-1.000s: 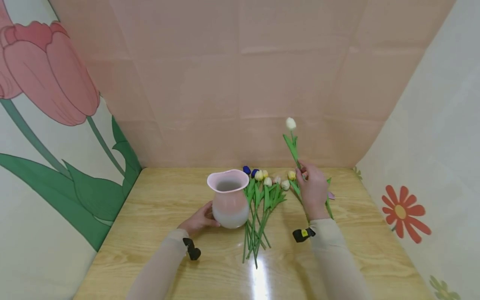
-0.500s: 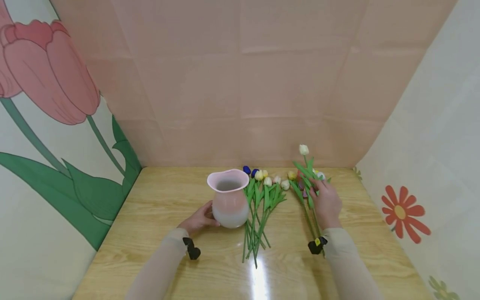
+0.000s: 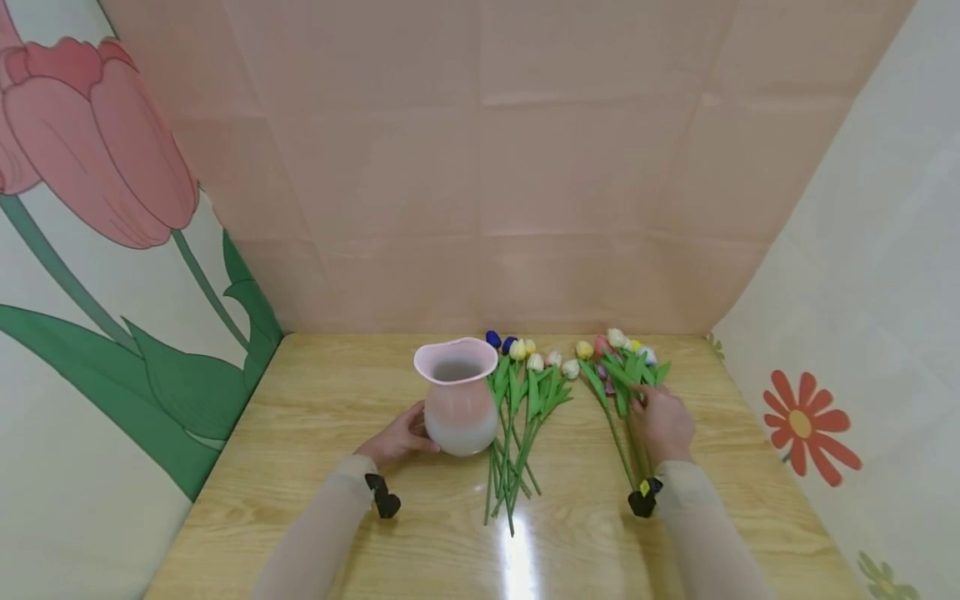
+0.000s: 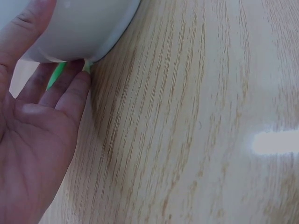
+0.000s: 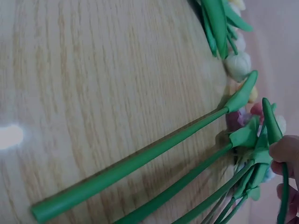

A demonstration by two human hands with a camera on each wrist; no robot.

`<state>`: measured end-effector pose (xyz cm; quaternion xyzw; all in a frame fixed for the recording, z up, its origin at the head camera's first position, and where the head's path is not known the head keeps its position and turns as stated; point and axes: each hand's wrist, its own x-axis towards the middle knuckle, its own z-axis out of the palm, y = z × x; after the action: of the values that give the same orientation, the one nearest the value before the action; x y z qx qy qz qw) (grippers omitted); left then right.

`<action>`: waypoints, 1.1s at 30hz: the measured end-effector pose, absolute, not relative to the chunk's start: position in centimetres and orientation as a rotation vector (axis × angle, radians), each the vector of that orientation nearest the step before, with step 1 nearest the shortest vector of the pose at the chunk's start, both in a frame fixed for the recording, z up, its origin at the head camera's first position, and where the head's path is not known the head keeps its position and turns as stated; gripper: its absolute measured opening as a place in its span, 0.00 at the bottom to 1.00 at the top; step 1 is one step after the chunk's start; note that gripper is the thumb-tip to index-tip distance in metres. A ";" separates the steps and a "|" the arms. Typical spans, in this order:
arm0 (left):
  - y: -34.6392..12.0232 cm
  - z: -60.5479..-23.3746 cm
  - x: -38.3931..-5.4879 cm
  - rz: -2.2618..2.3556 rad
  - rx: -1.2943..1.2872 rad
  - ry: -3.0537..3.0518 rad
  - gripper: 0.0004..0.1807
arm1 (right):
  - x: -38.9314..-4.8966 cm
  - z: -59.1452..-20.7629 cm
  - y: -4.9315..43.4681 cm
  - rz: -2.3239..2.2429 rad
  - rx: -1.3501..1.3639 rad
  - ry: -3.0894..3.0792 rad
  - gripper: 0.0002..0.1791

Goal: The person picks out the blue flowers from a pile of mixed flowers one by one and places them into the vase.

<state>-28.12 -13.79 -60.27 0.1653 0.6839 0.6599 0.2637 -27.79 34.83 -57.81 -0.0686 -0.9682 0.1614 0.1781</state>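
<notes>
A pink-and-white vase point(image 3: 461, 421) with a wavy rim stands upright on the wooden table. My left hand point(image 3: 396, 442) holds its lower left side; in the left wrist view, the thumb lies along the vase wall point(image 4: 88, 28) and the fingers curl in at its base. At the right, my right hand point(image 3: 666, 423) pinches the stem point(image 5: 284, 193) of an artificial white tulip point(image 3: 617, 338). That tulip lies over a bunch of tulips with yellow, pink, purple and pale heads, partly hidden by the hand. Other stems point(image 5: 131, 161) of this bunch point toward the front.
Between the vase and the right bunch lies another bunch of tulips point(image 3: 525, 417), with blue, yellow and white heads and crossed stems. A pink backdrop point(image 3: 480, 208) rises at the table's point(image 3: 315, 417) back edge. Floral-printed sheets point(image 3: 862, 333) hang at both sides.
My right hand has moved right and down with the white tulip, from raised above the table to the bunch at the right. My left hand and the vase stay put.
</notes>
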 end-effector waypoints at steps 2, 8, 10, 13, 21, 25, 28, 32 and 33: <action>-13.8 -60.2 -28.1 1.783 0.441 1.851 0.51 | -27.9 -58.0 35.0 0.463 -0.229 -2.794 0.16; -13.8 -60.1 -28.1 1.776 0.433 1.864 0.51 | -28.5 -59.1 35.9 0.498 -0.264 -2.968 0.20; -13.8 -60.1 -28.1 1.775 0.433 1.866 0.51 | -28.7 -59.4 36.1 0.515 -0.266 -2.997 0.20; -13.8 -60.2 -28.1 1.776 0.437 1.865 0.51 | -28.9 -59.4 36.2 0.545 -0.265 -3.029 0.22; -13.8 -60.2 -28.1 1.768 0.431 1.881 0.50 | -28.7 -58.1 35.9 0.601 -0.259 -3.129 0.25; -13.8 -60.2 -28.2 1.765 0.415 1.889 0.50 | -28.8 -57.0 35.2 0.579 -0.236 -3.149 0.24; -13.8 -60.2 -28.2 1.763 0.406 1.888 0.50 | -29.0 -56.3 34.3 0.540 -0.223 -3.096 0.22; -13.9 -60.3 -28.1 1.766 0.412 1.888 0.50 | -29.4 -56.0 32.3 0.491 -0.097 -2.943 0.18; -13.9 -60.3 -28.1 1.768 0.413 1.887 0.49 | -29.5 -56.0 31.6 0.481 -0.046 -2.893 0.17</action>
<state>-28.11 -13.86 -60.30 0.1525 0.6960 0.6523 0.2583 -29.46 31.63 -56.04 -0.0155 -0.9810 0.1632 0.1039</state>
